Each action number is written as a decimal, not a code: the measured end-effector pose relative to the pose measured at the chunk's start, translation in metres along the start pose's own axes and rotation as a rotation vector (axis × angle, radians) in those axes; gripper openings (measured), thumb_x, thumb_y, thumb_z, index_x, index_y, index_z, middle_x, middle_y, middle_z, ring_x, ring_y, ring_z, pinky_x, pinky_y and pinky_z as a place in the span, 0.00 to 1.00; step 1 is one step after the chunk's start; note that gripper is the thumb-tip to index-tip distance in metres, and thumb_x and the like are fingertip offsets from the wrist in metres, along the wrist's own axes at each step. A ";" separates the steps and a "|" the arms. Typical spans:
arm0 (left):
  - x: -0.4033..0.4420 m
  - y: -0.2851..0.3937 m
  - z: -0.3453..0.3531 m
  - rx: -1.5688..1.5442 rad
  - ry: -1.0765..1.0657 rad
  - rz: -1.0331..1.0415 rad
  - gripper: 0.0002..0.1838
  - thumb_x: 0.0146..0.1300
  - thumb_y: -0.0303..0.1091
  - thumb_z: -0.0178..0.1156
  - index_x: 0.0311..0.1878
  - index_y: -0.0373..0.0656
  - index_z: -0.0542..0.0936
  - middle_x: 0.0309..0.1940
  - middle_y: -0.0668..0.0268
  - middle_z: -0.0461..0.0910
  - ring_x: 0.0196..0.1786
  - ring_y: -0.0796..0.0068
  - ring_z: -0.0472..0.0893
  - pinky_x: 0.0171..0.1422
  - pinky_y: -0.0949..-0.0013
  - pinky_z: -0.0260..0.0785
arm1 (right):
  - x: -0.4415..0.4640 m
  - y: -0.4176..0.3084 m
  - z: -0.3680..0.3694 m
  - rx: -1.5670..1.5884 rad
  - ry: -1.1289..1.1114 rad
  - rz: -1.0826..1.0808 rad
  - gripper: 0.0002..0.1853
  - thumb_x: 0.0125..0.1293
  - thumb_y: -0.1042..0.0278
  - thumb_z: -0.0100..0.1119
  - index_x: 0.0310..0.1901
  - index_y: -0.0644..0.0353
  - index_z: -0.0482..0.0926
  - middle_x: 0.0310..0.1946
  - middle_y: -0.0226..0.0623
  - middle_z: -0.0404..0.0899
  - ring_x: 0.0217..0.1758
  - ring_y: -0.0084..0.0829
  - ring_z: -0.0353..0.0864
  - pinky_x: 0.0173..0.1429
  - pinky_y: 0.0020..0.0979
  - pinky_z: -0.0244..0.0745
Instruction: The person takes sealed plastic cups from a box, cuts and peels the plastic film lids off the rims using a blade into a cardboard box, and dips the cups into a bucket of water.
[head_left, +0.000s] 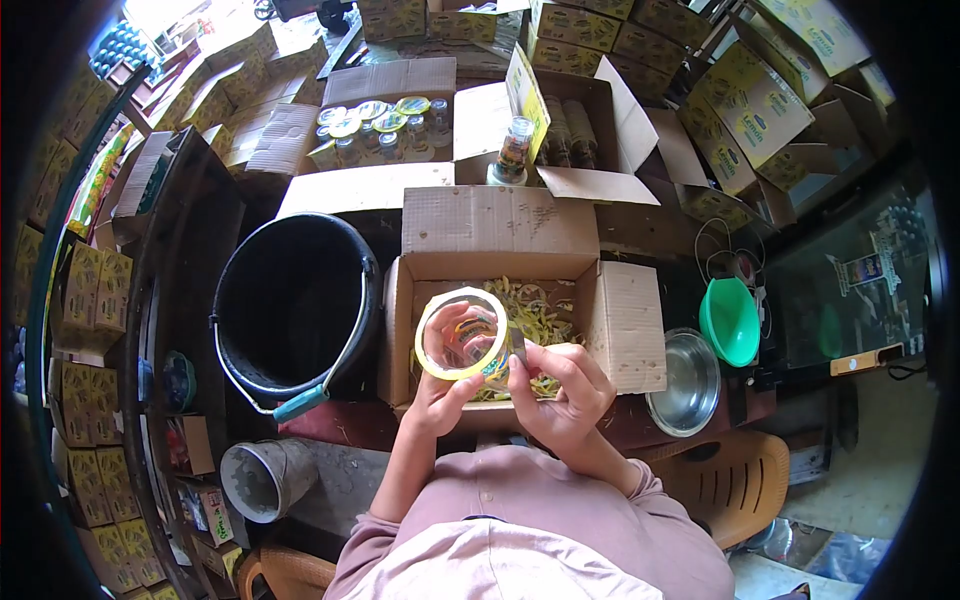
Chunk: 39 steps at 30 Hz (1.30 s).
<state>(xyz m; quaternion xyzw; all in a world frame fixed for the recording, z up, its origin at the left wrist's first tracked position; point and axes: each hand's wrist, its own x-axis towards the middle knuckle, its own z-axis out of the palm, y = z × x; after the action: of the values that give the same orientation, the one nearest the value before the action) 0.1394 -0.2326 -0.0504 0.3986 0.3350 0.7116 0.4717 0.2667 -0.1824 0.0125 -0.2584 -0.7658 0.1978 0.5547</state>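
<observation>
My left hand [440, 400] is wrapped round a clear roll with a yellow rim [461, 376], its round end facing up at me. At its right side, my right hand [568, 392] pinches a small dark flat piece [517, 345] between thumb and fingers, close to the roll's edge. Both hands are over the near side of an open cardboard box [500, 222]. Inside the box lie many yellow-green curled strips [540, 305]. The palm side of my left hand is partly hidden by the roll.
Left of the box stands a black bucket [298, 300]; a grey bucket [265, 480] is below it. At the right are a steel bowl [685, 383] and a green bowl [729, 322]. Lidded jars [385, 130] and a box of bottles [570, 135] stand behind.
</observation>
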 end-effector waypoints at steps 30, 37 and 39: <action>-0.005 0.003 -0.007 0.574 -0.121 0.169 0.31 0.51 0.25 0.60 0.60 0.35 0.62 0.60 0.50 0.58 0.62 0.53 0.63 0.67 0.60 0.53 | 0.004 0.011 -0.001 -0.074 0.021 -0.101 0.14 0.44 0.84 0.64 0.36 0.63 0.79 0.23 0.36 0.75 0.24 0.28 0.77 0.28 0.25 0.73; -0.005 0.008 -0.010 0.566 -0.205 0.116 0.37 0.49 0.28 0.62 0.62 0.34 0.57 0.58 0.52 0.61 0.61 0.58 0.64 0.66 0.62 0.53 | 0.007 0.014 -0.005 -0.056 -0.014 -0.077 0.14 0.44 0.84 0.64 0.36 0.63 0.79 0.24 0.37 0.76 0.24 0.29 0.78 0.27 0.24 0.73; -0.004 0.013 -0.010 0.560 -0.204 0.094 0.37 0.48 0.29 0.63 0.62 0.35 0.58 0.57 0.52 0.62 0.60 0.58 0.65 0.66 0.62 0.54 | 0.009 0.015 -0.006 -0.031 -0.028 -0.071 0.14 0.44 0.84 0.64 0.36 0.63 0.79 0.24 0.37 0.76 0.25 0.29 0.78 0.27 0.24 0.73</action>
<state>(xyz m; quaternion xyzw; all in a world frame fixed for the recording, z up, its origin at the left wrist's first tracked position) 0.1268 -0.2414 -0.0450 0.5979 0.4502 0.5688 0.3410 0.2730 -0.1649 0.0128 -0.2368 -0.7852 0.1693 0.5466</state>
